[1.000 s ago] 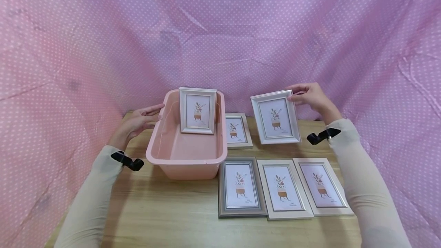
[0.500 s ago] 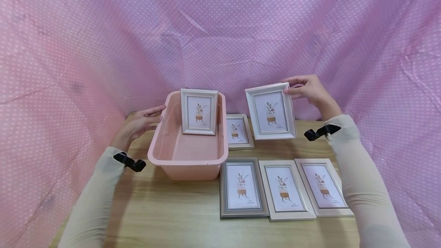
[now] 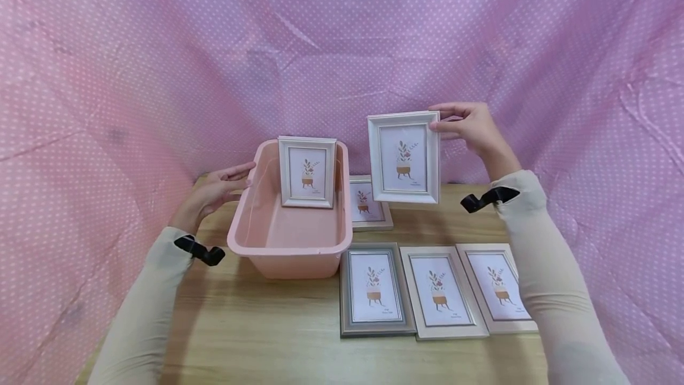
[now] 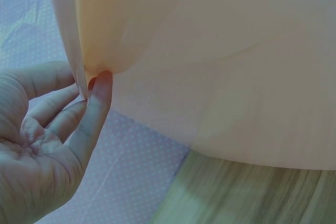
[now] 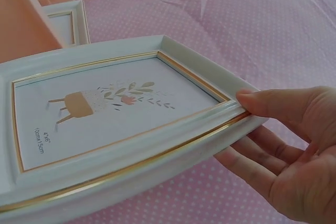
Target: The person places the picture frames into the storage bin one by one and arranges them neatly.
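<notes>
In the head view my right hand (image 3: 475,129) holds a white picture frame (image 3: 404,156) by its upper right corner, raised above the table. The right wrist view shows the thumb (image 5: 262,103) on the front of the frame's corner and the other fingers behind it. My left hand (image 3: 214,192) pinches the left rim of a pink plastic basin (image 3: 299,252); the left wrist view has thumb and fingers on either side of the rim (image 4: 79,51). Inside the basin a white picture frame (image 3: 307,174) stands upright, leaning on the far end wall.
Behind the raised frame, a cream frame (image 3: 386,218) lies partly hidden on the wooden table (image 3: 256,337). Front right, a grey-brown frame (image 3: 376,290) and two cream frames (image 3: 440,290) lie side by side. A pink dotted cloth (image 3: 342,46) hangs behind.
My right hand has lifted the white picture frame higher and carried it left toward the basin, where it now overlaps the cream frame behind. My left hand stays at the rim.
</notes>
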The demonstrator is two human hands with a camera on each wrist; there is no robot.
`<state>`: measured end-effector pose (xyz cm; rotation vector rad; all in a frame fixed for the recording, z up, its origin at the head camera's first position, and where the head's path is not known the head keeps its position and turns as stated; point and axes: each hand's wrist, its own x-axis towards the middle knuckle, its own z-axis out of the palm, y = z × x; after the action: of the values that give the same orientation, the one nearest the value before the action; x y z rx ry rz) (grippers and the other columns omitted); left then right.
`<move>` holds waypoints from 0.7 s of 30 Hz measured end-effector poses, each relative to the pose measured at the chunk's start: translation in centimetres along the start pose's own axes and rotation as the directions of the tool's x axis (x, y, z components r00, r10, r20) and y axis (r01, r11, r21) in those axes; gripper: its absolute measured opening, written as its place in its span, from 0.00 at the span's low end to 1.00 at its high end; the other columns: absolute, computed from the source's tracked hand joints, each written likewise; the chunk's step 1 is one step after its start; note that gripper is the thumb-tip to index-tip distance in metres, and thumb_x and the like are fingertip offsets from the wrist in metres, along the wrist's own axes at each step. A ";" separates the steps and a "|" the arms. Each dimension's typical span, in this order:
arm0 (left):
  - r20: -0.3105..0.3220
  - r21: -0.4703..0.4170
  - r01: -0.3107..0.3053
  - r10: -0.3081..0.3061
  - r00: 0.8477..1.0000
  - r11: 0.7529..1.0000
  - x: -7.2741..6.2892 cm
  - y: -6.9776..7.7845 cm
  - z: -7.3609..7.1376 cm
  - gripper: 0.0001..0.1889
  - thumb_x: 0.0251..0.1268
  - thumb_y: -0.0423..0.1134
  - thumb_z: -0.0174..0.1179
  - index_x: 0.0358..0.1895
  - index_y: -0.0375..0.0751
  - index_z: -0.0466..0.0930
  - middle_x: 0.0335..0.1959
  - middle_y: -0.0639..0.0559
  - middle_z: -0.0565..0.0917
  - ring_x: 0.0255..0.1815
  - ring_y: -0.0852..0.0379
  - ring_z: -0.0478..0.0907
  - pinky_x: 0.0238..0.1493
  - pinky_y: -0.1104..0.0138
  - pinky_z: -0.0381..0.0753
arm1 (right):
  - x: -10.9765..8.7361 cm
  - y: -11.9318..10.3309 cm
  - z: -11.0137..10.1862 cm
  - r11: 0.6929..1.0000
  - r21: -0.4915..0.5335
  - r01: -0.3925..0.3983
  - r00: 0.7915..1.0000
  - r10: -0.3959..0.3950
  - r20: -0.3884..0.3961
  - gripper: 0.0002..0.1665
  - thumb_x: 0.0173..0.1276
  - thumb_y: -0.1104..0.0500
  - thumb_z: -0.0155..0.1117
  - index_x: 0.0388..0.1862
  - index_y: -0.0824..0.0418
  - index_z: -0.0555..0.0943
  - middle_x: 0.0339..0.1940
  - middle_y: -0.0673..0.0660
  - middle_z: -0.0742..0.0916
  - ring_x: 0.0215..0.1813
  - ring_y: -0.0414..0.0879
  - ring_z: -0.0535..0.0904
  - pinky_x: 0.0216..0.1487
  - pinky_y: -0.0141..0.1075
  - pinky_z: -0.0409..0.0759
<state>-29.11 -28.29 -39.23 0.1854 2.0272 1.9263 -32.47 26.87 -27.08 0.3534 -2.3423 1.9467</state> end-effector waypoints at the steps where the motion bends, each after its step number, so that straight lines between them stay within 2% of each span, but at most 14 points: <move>1: -0.002 -0.003 0.003 -0.003 1.000 1.000 0.0 0.0 0.0 0.36 0.75 0.32 0.58 0.81 0.35 0.52 0.68 0.60 0.77 0.52 0.71 0.82 0.51 0.71 0.85 | 0.0 -0.1 0.1 1.000 0.000 0.006 1.000 -0.006 0.000 0.22 0.58 0.71 0.77 0.51 0.59 0.89 0.34 0.49 0.91 0.35 0.40 0.89 0.38 0.36 0.89; 4: -0.010 -0.003 0.015 -0.015 1.000 1.000 0.0 0.0 0.1 0.36 0.76 0.32 0.58 0.81 0.36 0.52 0.79 0.48 0.66 0.53 0.72 0.81 0.50 0.71 0.85 | 0.1 -0.3 0.5 1.000 0.005 0.023 1.000 -0.023 0.004 0.21 0.58 0.71 0.77 0.51 0.60 0.89 0.34 0.49 0.91 0.35 0.41 0.89 0.38 0.36 0.89; 6: -0.012 0.002 0.022 -0.022 1.000 1.000 0.0 0.1 0.1 0.36 0.76 0.32 0.58 0.81 0.37 0.52 0.81 0.40 0.57 0.53 0.74 0.81 0.50 0.72 0.85 | 0.2 -0.4 0.8 0.999 0.019 0.029 1.000 -0.029 0.005 0.21 0.58 0.72 0.77 0.51 0.60 0.89 0.33 0.50 0.91 0.35 0.41 0.89 0.38 0.36 0.89; 8: -0.012 0.007 0.025 -0.025 1.000 1.000 0.0 0.2 0.2 0.36 0.76 0.32 0.58 0.81 0.37 0.52 0.81 0.37 0.53 0.52 0.74 0.81 0.50 0.72 0.85 | 0.2 -0.7 1.1 0.998 0.046 0.035 0.999 -0.035 0.006 0.21 0.57 0.73 0.77 0.50 0.60 0.90 0.34 0.51 0.91 0.35 0.42 0.90 0.38 0.36 0.89; 15: -0.012 0.031 0.027 -0.026 1.000 0.999 -0.2 0.3 0.3 0.36 0.76 0.33 0.58 0.82 0.38 0.51 0.82 0.37 0.53 0.52 0.75 0.80 0.51 0.72 0.85 | 0.2 -1.6 1.8 0.983 0.166 0.084 0.996 -0.083 -0.009 0.20 0.56 0.77 0.75 0.46 0.60 0.91 0.34 0.53 0.92 0.34 0.43 0.90 0.35 0.36 0.89; 21: -0.007 0.042 0.017 -0.016 1.000 0.999 -0.3 0.1 0.4 0.36 0.77 0.33 0.57 0.81 0.36 0.51 0.82 0.35 0.53 0.52 0.74 0.81 0.51 0.72 0.85 | 0.2 -2.2 2.4 0.971 0.220 0.096 0.995 -0.095 -0.015 0.20 0.56 0.79 0.74 0.43 0.59 0.91 0.33 0.53 0.92 0.33 0.43 0.90 0.35 0.36 0.89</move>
<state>-28.68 -27.96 -39.12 0.1720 2.0686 1.8779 -31.91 24.08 -25.39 0.4661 -2.0680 2.1616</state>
